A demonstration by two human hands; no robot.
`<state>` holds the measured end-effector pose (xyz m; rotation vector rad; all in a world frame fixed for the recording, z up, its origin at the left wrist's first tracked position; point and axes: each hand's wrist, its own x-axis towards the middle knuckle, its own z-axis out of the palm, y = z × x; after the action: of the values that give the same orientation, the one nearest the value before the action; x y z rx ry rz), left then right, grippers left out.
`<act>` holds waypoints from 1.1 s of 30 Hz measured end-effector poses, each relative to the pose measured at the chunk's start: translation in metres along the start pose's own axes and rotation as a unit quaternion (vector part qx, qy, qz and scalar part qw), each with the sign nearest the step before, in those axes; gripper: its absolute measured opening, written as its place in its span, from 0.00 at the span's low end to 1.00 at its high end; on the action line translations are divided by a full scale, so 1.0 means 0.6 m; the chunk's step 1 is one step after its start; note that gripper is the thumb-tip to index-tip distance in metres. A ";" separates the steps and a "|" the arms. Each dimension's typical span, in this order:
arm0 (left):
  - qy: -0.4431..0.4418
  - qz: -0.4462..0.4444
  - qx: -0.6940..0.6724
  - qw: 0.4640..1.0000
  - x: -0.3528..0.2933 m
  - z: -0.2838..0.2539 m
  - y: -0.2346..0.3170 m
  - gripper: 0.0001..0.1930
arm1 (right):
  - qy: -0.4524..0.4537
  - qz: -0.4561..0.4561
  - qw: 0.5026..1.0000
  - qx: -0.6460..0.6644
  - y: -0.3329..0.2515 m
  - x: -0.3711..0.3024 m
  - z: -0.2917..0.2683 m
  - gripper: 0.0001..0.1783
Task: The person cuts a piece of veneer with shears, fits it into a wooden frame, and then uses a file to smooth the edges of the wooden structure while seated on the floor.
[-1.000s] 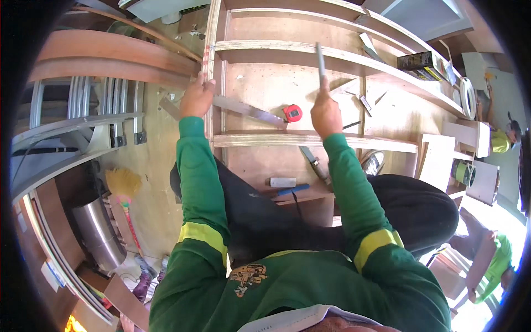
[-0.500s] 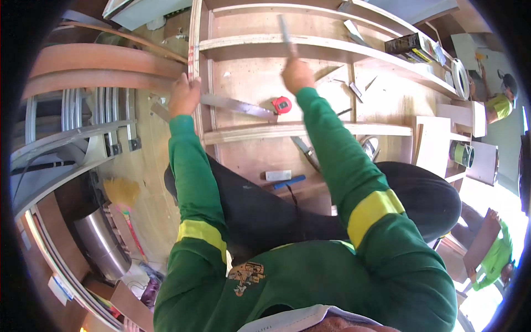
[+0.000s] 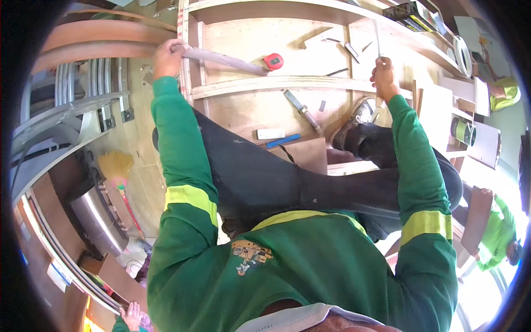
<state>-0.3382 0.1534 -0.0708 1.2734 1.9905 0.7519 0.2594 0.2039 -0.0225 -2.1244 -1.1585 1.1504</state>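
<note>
Two hands, well apart. Our right hand (image 3: pixel 384 77) is closed round a long thin tool (image 3: pixel 378 39), pale end up and away from us, above the near rail (image 3: pixel 287 83) of the wooden frame. Can't tell the tool's kind. Our left hand (image 3: pixel 167 59) is at the frame's left end board (image 3: pixel 184 80), fingers bent, right at the near end of a flat strip (image 3: pixel 227 58). Can't tell whether they grip the strip or just rest there.

Strip runs across the bay behind the near rail, slanting slightly toward us on the right. Red tape measure (image 3: pixel 273 62) sits at its far end; can't tell if they touch. Some small offcuts and thin pieces lie further right in the same bay.

On our side of the near rail: a long hand tool (image 3: pixel 302 110) lying slanted, then a white block (image 3: pixel 270 134) just beside a blue bar (image 3: pixel 283 140). Our legs (image 3: pixel 254 160) are folded below those, one shoe (image 3: pixel 362 113) by the rail.

Further out right: black box (image 3: pixel 409 16) up at the frame's far side, white ring (image 3: pixel 462 57) near its right end. Left: metal ladder (image 3: pixel 72 108), yellow broom (image 3: pixel 116 166), steel cylinder (image 3: pixel 99 218).

Co-worker in bright green (image 3: pixel 498 235), lower right, has a brown board (image 3: pixel 477 221). Another person's hand (image 3: pixel 131 315) shows lower left.
</note>
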 end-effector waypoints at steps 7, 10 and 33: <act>0.312 0.240 0.308 0.866 -0.085 0.050 0.147 0.35 | 0.018 -0.167 0.908 -0.385 0.201 0.007 0.087 0.28; 0.015 0.357 -0.009 0.934 -0.082 0.291 0.264 0.31 | 0.054 -0.177 0.845 -0.502 0.438 0.109 -0.073 0.34; -0.284 0.564 0.249 0.735 -0.066 0.684 0.481 0.16 | -0.115 -0.180 0.859 -0.465 0.164 0.016 -0.122 0.17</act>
<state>0.1502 0.2710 -0.1016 2.6884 0.7472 0.1901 0.3689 0.1589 -0.0563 -2.2255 -2.4844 0.7246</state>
